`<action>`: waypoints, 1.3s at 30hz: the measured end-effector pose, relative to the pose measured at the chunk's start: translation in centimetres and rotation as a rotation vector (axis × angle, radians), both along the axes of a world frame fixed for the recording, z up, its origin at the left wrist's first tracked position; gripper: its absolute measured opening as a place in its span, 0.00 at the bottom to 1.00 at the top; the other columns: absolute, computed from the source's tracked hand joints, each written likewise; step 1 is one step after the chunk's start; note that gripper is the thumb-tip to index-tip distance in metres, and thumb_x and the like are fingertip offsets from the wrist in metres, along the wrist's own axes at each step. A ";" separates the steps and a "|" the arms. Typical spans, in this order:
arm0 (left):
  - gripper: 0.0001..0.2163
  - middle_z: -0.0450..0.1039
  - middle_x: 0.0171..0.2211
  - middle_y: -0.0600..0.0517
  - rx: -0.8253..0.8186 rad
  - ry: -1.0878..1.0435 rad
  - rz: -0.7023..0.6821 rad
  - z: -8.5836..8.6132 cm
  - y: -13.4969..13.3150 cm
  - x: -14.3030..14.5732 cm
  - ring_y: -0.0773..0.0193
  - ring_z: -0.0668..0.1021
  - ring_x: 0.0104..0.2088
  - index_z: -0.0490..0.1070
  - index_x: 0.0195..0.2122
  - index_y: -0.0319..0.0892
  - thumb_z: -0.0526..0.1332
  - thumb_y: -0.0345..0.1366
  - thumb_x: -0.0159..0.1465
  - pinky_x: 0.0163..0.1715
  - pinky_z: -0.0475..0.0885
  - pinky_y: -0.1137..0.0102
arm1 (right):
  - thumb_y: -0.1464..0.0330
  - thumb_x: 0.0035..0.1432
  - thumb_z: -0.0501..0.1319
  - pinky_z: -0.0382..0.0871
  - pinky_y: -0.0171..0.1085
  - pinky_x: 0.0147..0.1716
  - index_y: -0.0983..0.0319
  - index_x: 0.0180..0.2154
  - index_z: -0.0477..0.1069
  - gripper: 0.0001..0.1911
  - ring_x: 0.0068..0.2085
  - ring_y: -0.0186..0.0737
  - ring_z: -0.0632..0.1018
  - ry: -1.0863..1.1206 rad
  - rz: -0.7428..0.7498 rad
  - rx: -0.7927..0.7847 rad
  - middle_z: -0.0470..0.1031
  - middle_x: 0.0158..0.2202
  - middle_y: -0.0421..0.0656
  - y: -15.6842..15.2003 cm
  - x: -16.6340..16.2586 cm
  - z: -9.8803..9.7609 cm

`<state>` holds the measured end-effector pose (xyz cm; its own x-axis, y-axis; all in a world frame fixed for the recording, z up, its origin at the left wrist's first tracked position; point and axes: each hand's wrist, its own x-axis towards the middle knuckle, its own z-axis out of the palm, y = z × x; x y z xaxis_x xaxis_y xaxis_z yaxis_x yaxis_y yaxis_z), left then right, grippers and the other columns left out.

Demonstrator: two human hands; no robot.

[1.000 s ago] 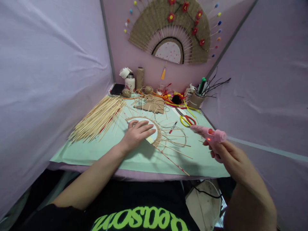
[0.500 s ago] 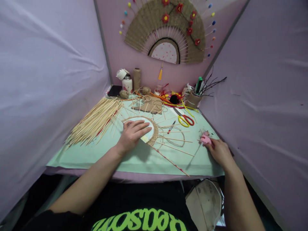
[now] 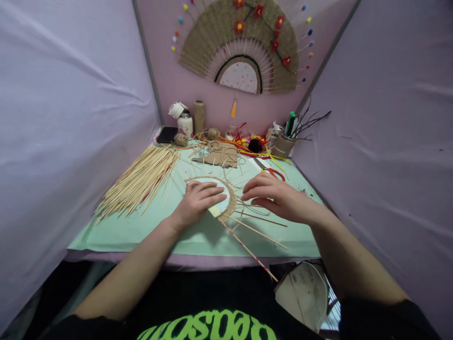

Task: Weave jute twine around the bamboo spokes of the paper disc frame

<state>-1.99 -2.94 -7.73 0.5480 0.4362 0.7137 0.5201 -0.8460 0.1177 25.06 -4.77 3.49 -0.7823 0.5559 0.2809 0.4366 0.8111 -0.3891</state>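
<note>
A half-round fan base [image 3: 231, 200] has a pale blue centre, a rim of wound twine and thin bamboo sticks fanning out. My left hand [image 3: 203, 200] holds it, fingers laid across the pale centre and thumb at the upper left edge. One stick with red marks [image 3: 249, 253] reaches past the table's front edge. My right hand [image 3: 272, 196] hovers over the sticks right of the rim, fingers curved and thumb apart, close to a loose loop of twine [image 3: 260, 210]. Whether the fingertips touch the twine is unclear. My right arm hides the pink tool's spot.
A heap of bamboo sticks [image 3: 138, 182] lies at left. Behind are cardboard [image 3: 226, 156], scissors [image 3: 278, 174], twine balls [image 3: 213, 133], a phone [image 3: 167, 135], a bottle [image 3: 185, 123] and a pot of pens and twigs [image 3: 284, 145]. A finished fan [image 3: 201, 45] hangs on the back wall.
My right hand has let go of the pink tool at the right and moved left to the fan's sticks. The fan base has tilted slightly, its red-marked stick now lower, with my left hand still on it.
</note>
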 end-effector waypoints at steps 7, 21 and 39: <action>0.16 0.75 0.52 0.51 -0.022 0.013 -0.003 -0.2 0.0 0.1 0.61 0.72 0.55 0.72 0.52 0.51 0.50 0.30 0.70 0.54 0.54 0.60 | 0.71 0.62 0.59 0.66 0.42 0.47 0.59 0.39 0.76 0.07 0.46 0.42 0.69 -0.109 0.094 -0.055 0.71 0.41 0.47 1.4 -0.9 -1.5; 0.15 0.75 0.52 0.51 -0.002 0.023 -0.009 -0.2 0.0 0.1 0.60 0.72 0.55 0.72 0.52 0.50 0.50 0.31 0.70 0.53 0.54 0.60 | 0.73 0.63 0.56 0.65 0.41 0.44 0.60 0.35 0.75 0.09 0.44 0.41 0.68 -0.117 0.028 -0.050 0.70 0.38 0.46 0.1 -0.5 -1.3; 0.15 0.76 0.51 0.50 0.005 0.020 -0.008 -0.2 0.0 0.0 0.60 0.72 0.55 0.72 0.53 0.50 0.51 0.31 0.70 0.52 0.55 0.59 | 0.72 0.63 0.57 0.65 0.41 0.44 0.61 0.34 0.74 0.08 0.43 0.41 0.68 -0.128 0.021 -0.057 0.69 0.38 0.46 0.3 -0.5 -2.0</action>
